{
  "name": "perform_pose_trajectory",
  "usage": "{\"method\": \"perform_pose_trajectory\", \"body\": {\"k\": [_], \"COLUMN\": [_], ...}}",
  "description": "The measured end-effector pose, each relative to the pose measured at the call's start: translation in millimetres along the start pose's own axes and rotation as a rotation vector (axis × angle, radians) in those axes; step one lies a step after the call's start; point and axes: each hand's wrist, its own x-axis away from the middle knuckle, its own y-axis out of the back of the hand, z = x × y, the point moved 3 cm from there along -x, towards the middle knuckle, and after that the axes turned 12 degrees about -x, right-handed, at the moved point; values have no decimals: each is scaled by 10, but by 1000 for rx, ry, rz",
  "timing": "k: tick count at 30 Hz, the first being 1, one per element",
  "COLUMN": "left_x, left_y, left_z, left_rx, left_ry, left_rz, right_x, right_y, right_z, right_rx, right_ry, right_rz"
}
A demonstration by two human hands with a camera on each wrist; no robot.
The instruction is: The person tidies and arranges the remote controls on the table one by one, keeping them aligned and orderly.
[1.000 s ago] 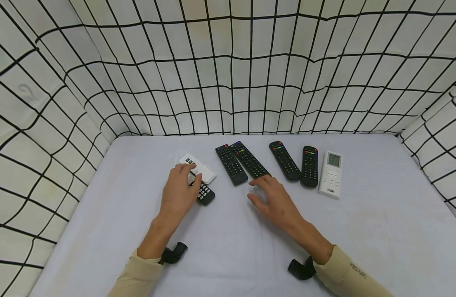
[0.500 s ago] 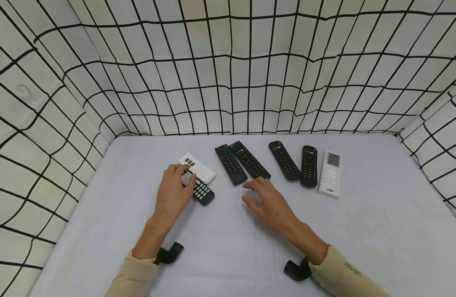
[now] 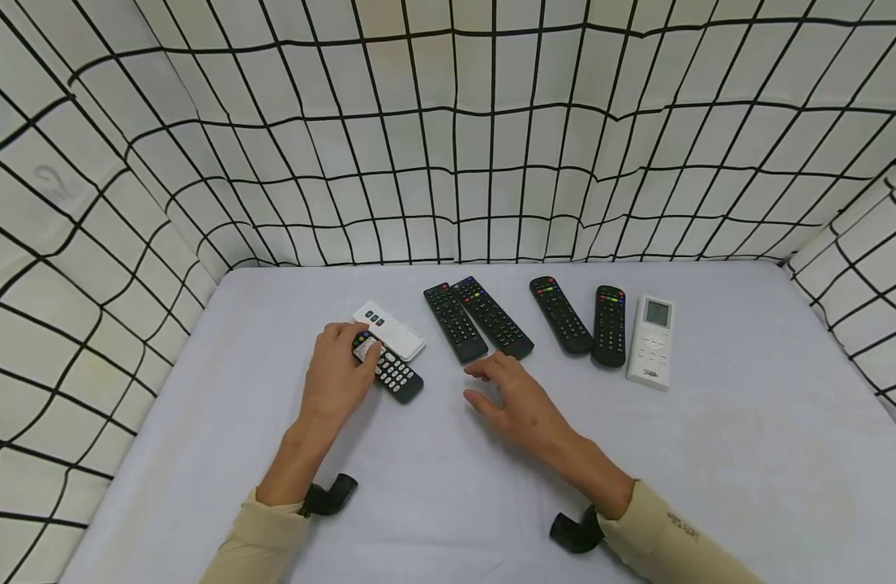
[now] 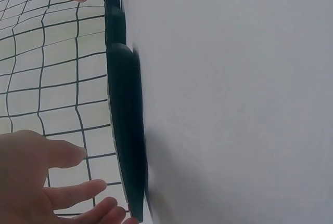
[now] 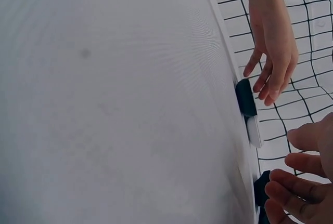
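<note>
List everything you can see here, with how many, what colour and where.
Squared-end remotes: two, black, far middle
Rounded-end remotes: two, black, right of those
Keypad remote: one, mostly black, left of centre
Slim remote: one, white, just beyond the keypad remote
Display remote: one, white, furthest right
Table cover: one, white, beneath the remotes
Grid-lined walls: three, white with black lines, left, behind and right
Wrist attachments: two, black, one at each wrist
Sleeves: two, beige, bottom of the head view
Left grip: one, bare, over the keypad remote
Right grip: one, bare, just short of the squared-end remotes
</note>
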Motion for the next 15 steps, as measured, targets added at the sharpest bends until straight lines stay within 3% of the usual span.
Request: {"method": "perform_pose_trajectory", "body": {"k": [15], "left_x": [-22], "left_y": [20], "left_z": [87], "left_rx": [6], "left_ry": [22], "left_rz": [-3], "right_x": [-60], "right_y": [-81], "right_z": [3], "right_rx": [-11], "right_ry": [1], "right_rz": [27]}}
